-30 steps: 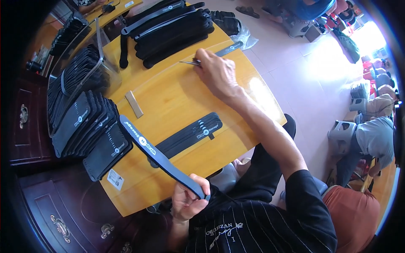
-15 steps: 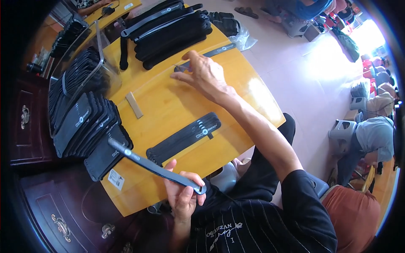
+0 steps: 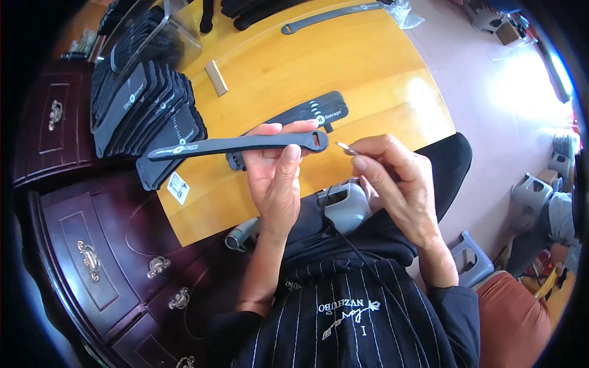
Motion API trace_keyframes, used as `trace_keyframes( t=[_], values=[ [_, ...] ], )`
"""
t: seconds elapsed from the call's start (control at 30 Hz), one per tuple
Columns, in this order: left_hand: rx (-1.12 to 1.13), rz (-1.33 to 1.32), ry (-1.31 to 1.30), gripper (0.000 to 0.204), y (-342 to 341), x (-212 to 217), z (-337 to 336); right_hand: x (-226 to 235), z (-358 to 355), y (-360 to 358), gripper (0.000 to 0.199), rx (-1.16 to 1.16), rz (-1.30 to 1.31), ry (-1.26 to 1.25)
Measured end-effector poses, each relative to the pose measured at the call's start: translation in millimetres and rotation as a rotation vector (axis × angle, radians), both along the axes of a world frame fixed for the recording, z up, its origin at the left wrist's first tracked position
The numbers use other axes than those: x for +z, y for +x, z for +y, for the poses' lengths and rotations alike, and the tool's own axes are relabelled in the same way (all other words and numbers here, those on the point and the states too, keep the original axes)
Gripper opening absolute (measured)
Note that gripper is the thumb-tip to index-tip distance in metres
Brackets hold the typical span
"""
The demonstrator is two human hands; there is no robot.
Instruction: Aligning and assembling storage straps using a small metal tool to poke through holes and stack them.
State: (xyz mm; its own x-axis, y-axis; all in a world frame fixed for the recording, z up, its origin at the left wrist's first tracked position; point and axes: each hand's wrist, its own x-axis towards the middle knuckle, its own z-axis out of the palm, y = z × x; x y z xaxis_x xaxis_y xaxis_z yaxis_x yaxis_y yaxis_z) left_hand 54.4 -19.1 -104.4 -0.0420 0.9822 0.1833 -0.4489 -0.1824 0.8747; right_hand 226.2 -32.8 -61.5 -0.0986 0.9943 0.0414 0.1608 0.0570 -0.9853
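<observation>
My left hand (image 3: 276,193) grips a long dark grey fabric strap (image 3: 236,145) between thumb and fingers. The strap lies nearly level, its rounded, slotted end pointing right. Just right of that end, my right hand (image 3: 402,181) pinches a small, thin metallic piece (image 3: 345,148) with a pale tip; its exact kind cannot be made out. The tip is apart from the strap. Behind my left hand lies a bundle of similar straps (image 3: 307,112) on the yellow table (image 3: 386,67), partly hidden. Another single strap (image 3: 325,20) lies toward the table's far edge.
Fanned stacks of dark straps (image 3: 144,116) cover the table's left side, beside a clear plastic bin (image 3: 162,37). A small tan strip (image 3: 216,78) and a white label (image 3: 178,187) are on the table. Dark wooden drawers (image 3: 92,257) stand at left, a grey stool (image 3: 350,205) below the near edge.
My right hand has come back from the strap at the far side to beside my left hand, pinching the small piece. The held strap has swung nearly level. The view has shifted downward.
</observation>
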Motion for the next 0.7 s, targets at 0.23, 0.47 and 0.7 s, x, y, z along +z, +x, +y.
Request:
trace_keyframes(
  t=[0.23,0.47,0.7],
  values=[
    [0.008,0.141,0.002,0.034,16.4,-5.1,-2.0,-10.6,-3.3,-1.1,0.014,0.009,-0.120,0.081],
    [0.048,0.180,0.036,0.030,19.1,-6.0,-1.1,-14.0,1.2,-0.5,0.014,0.018,-0.204,0.152],
    [0.077,0.240,0.116,0.024,14.3,-11.7,-4.6,-8.3,-2.2,-1.5,0.014,0.045,-0.130,0.077]
  ],
)
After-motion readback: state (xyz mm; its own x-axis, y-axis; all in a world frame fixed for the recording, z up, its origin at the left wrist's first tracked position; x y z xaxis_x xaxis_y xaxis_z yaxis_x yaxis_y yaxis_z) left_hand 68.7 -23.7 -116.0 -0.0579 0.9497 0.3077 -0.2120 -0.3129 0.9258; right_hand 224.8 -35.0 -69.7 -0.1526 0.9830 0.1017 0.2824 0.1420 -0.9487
